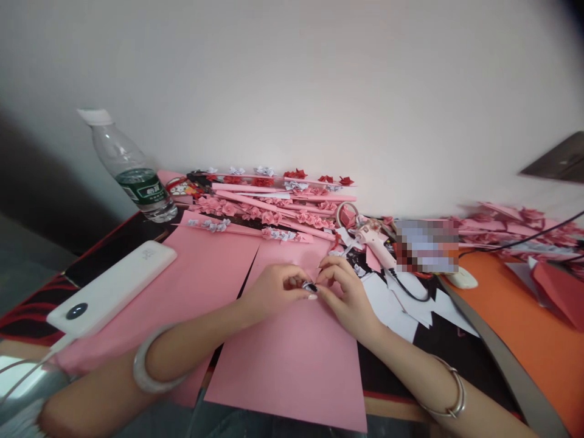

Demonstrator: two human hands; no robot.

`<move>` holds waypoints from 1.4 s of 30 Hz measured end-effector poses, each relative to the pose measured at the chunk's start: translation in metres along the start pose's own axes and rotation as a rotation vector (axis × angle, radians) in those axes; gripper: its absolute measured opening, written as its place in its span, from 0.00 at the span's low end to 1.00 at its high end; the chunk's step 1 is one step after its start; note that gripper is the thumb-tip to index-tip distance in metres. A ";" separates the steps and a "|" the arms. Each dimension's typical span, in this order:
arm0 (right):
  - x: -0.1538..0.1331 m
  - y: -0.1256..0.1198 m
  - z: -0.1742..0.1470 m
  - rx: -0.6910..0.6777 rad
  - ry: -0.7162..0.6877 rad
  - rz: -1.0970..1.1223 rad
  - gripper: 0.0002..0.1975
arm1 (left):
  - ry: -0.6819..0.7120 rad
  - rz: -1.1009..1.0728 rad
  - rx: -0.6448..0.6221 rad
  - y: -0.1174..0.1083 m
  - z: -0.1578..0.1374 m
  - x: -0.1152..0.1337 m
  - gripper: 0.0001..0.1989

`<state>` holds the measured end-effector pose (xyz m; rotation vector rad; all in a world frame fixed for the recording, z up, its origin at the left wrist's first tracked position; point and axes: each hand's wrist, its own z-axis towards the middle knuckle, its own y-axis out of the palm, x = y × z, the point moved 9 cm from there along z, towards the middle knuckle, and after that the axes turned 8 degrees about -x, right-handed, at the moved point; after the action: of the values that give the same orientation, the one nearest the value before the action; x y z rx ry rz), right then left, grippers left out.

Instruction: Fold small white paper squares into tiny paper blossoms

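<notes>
Over a sheet of pink paper (292, 359), both hands meet at their fingertips. Between thumb and fingers, my left hand (274, 295) pinches a small black-and-white piece (310, 286), too small to make out its kind. My right hand (344, 292) is closed in a pinch at the right side of the same piece, its fingertips touching it or very near. A larger pink sheet (201, 267) lies to the left. Behind the hands sits a pink hot glue gun (375, 242), its nozzle pointing left, with white paper scraps (387, 304) in front of it.
Pink strips with folded paper flowers (269, 216) are piled along the wall. At left stand a water bottle (132, 170) and a white power bank (112, 286) with a cable. On the right are a white mouse (463, 278), orange paper (511, 322) and red paper (559, 295).
</notes>
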<state>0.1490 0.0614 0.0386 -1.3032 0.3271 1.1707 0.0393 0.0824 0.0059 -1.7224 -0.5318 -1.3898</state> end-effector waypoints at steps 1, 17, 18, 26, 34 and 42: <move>0.001 0.000 0.000 0.002 0.004 -0.003 0.06 | 0.006 0.003 0.001 0.000 0.000 0.001 0.08; 0.007 0.003 0.003 -0.033 0.043 0.084 0.07 | 0.021 0.062 -0.017 0.002 0.000 0.000 0.07; 0.009 0.004 0.004 -0.043 0.052 0.096 0.07 | 0.019 0.058 -0.017 0.002 0.000 0.000 0.08; 0.014 0.006 0.003 -0.044 0.094 0.149 0.05 | -0.003 0.023 -0.005 0.000 0.000 -0.001 0.08; 0.017 0.009 0.005 -0.082 0.109 0.177 0.06 | -0.006 0.053 -0.012 0.001 0.000 0.002 0.08; 0.018 0.006 0.005 -0.068 0.122 0.208 0.04 | 0.070 0.136 0.008 -0.002 0.000 0.010 0.09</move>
<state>0.1497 0.0731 0.0231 -1.4292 0.5262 1.2877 0.0410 0.0818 0.0163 -1.6656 -0.3741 -1.3435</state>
